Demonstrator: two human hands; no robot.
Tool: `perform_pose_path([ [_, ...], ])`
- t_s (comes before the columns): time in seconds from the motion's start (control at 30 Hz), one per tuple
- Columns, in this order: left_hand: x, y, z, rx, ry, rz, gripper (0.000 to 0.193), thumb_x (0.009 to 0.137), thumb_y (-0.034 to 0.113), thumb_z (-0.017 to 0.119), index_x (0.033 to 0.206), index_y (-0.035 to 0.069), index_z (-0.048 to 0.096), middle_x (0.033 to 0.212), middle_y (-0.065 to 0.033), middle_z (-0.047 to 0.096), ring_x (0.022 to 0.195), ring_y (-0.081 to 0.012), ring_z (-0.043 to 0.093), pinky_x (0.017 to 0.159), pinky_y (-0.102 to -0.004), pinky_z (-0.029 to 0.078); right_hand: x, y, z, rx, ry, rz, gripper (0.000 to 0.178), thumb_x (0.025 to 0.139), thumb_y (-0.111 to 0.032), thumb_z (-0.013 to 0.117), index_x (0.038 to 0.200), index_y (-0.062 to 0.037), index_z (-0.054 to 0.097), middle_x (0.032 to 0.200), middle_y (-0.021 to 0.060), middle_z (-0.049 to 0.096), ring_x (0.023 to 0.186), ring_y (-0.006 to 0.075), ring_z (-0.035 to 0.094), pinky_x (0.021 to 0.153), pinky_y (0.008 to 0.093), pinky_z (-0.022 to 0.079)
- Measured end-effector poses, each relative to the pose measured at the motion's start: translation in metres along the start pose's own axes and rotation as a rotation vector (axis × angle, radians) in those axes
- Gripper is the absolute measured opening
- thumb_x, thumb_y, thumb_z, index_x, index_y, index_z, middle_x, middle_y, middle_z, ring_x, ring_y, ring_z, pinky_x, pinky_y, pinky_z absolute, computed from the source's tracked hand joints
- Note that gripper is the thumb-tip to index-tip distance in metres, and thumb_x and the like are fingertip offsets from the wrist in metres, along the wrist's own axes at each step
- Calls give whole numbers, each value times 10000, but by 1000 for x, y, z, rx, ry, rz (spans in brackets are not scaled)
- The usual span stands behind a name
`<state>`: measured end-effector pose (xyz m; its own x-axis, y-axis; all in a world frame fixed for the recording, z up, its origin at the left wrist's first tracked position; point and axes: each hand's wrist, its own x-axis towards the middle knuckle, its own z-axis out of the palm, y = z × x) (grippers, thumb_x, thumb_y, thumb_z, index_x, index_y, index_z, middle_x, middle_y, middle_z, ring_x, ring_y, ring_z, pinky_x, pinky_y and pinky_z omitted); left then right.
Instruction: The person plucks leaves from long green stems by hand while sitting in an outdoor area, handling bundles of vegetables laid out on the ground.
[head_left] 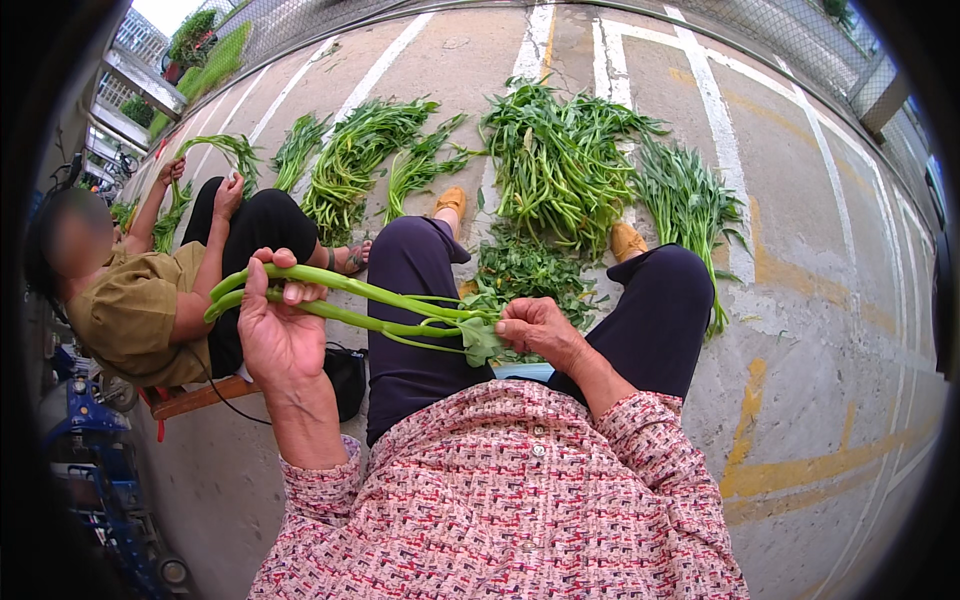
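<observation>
My left hand is closed round the thick ends of a few long green water spinach stems, held above my lap. They stretch across to the right, where a pale green leaf hangs near their thin ends. At that leafy end my right hand is closed, pinching a leaf between thumb and fingers. Loose leaves lie in a heap on the ground between my feet. Just beyond it is a large pile of water spinach.
More bunches of water spinach lie to the left and right on the concrete. At my left a person sits on a wooden stool, holding green stems. A black bag stands between us. A blue wheeled vehicle is at far left.
</observation>
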<state>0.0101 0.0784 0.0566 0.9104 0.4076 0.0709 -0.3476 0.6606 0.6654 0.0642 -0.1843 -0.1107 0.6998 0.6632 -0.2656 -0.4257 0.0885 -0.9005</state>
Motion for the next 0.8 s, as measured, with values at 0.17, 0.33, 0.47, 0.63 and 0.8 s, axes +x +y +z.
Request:
perform_pose_path([
  [0.17,-1,-1,0,17,20,6,162,906,176,506,978,55,585,904,-119,608,552,-139,516,565,-293,427,4,14,-4,-130,16,-59,151,810,-116,587,692,-36,536,606,-15,517,504,59,450,471,212,378],
  [0.33,-4,-3,3,69,15,16,148,913,180,507,961,52,564,876,-93,587,568,-120,488,570,-260,400,6,18,-3,-123,154,-6,124,772,-88,552,672,-16,539,588,12,528,490,81,463,461,229,394],
  [0.47,-7,-7,5,88,22,17,142,914,180,503,953,56,559,870,-86,579,565,-116,481,570,-258,393,4,16,-3,11,219,84,109,765,-95,542,681,-26,545,600,31,537,467,87,447,444,229,387],
  [0.63,-6,-3,6,88,17,52,141,922,181,492,938,51,543,859,-76,562,565,-104,453,575,-244,370,3,8,-11,298,404,264,71,722,-47,506,666,-19,539,613,81,568,422,112,441,398,239,360],
  [0.8,-4,7,6,69,8,67,157,924,191,489,933,46,550,864,-78,562,568,-104,443,576,-250,361,1,4,-6,327,322,193,94,795,-72,521,702,-56,530,712,89,634,456,79,494,409,207,379],
])
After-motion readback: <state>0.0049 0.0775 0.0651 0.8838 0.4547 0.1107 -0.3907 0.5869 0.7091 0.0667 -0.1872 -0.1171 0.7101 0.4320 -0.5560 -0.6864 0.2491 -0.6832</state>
